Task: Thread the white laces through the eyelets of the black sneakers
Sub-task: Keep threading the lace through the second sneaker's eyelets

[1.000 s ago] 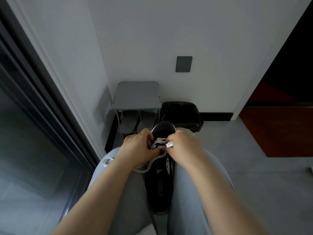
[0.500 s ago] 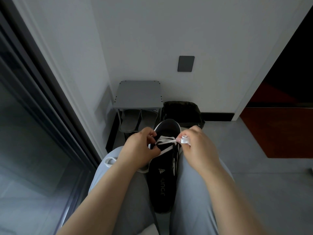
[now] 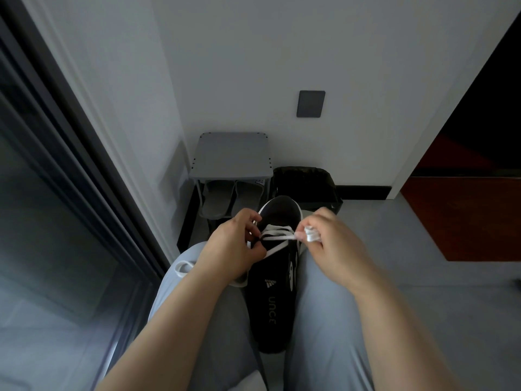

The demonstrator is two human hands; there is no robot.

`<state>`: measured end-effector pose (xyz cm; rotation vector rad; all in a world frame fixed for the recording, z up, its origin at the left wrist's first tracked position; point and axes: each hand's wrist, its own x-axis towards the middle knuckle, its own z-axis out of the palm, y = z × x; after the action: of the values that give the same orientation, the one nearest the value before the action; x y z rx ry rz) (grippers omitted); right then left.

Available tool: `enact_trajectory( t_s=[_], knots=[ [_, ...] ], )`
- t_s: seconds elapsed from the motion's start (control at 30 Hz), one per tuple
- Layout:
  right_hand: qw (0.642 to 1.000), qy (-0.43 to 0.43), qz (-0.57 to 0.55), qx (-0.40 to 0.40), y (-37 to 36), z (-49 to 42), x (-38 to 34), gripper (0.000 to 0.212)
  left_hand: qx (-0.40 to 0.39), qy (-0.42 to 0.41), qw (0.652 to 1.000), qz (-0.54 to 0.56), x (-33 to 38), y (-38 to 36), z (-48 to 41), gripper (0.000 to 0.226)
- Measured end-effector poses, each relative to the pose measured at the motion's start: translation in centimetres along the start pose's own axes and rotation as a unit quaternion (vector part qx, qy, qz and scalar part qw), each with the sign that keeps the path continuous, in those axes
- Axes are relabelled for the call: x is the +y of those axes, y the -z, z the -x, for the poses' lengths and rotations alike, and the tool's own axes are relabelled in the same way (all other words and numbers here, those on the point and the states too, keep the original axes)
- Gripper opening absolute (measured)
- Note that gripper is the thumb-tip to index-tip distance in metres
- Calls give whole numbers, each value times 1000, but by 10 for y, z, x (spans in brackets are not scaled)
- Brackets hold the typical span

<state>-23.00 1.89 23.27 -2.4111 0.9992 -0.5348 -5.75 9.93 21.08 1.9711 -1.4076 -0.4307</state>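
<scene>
The step in hand is the lacing of the lowest eyelets, close to the toe: two white bands already cross the front of the black sneaker [image 3: 270, 306], and the rows nearer the person look bare, so I judge the task to be in its early part. The sneaker lies in the gap between the thighs, along the middle of the lap, its far end reaching past the knees. Its long axis runs from the person straight away toward the wall; the toe points away, toward the grey rack [image 3: 231, 153], and the heel sits nearest the body

The left hand [image 3: 234, 249] is curled at the sneaker's left edge, thumb and forefinger pinched at the eyelet row, seemingly on the white lace [image 3: 279, 237] where it goes in. The right hand [image 3: 329, 244] is closed round a bunched end of that lace, just off the sneaker's right edge, with one strand stretched taut between the hands. A white loop [image 3: 183, 268] lies on the left thigh, likely slack of the same lace

The next move, I judge, calls for drawing the slack through, then finding the tip in the bunch and aiming it at the next eyelet up, while the left hand steadies the shoe against the pull
</scene>
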Motion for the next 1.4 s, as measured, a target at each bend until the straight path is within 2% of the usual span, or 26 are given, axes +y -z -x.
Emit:
enact_trajectory(
  t_s=[0.07,0.13,0.2,0.3,0.4,0.5,0.57,0.63,0.67,0.73,0.83,0.9,0.97,1.03,1.07,1.13,1.2,1.27,1.33,1.4],
  knots=[
    [992,25,-10,-121,4,1,-1,8,2,-4,1000,7,0,0,0,43],
    [982,24,-9,-186,9,2,-2,10,0,-5,1000,15,0,0,1,45],
    [988,9,-18,-153,11,3,1,10,-2,-2,1000,9,1,0,0,45],
    [999,-21,-33,-28,12,0,10,7,-11,-6,1000,-18,3,0,0,47],
    [995,-34,-74,60,9,-1,16,8,-47,-14,997,-66,9,3,6,53],
    [981,-50,-147,115,8,-3,19,29,-97,-31,983,-151,14,7,19,73],
    [968,-64,-207,126,10,-5,20,31,-118,-37,975,-185,16,12,26,77],
    [962,-66,-224,143,12,-5,18,23,-127,-23,978,-162,16,19,27,69],
    [962,-62,-205,169,13,-6,18,24,-134,-14,982,-136,15,24,25,58],
    [956,-60,-160,240,13,-8,22,35,-135,5,987,-82,11,41,19,31],
    [936,-91,-139,309,20,-8,25,48,-90,30,994,-52,5,72,10,16],
    [933,-87,-157,313,23,-6,25,37,-59,40,994,-88,5,79,7,11],
    [929,-72,-241,270,22,-5,19,27,-86,39,990,-108,12,65,8,38],
    [915,-83,-323,225,19,-6,12,36,-163,32,972,-166,19,42,14,64],
    [913,-97,-333,212,17,-7,12,44,-199,16,957,-211,20,32,17,69],
    [922,-123,-307,202,16,-6,11,56,-237,3,944,-230,19,27,18,65],
    [942,-161,-226,187,23,-3,11,64,-251,28,957,-142,16,36,14,57],
    [954,-217,-129,158,30,0,13,67,-211,26,975,-67,12,50,7,42],
    [952,-261,-87,131,35,0,13,68,-104,19,994,-37,7,65,-2,30],
    [939,-268,-181,115,36,0,9,69,25,34,998,-40,0,76,-10,25]
  ],
)
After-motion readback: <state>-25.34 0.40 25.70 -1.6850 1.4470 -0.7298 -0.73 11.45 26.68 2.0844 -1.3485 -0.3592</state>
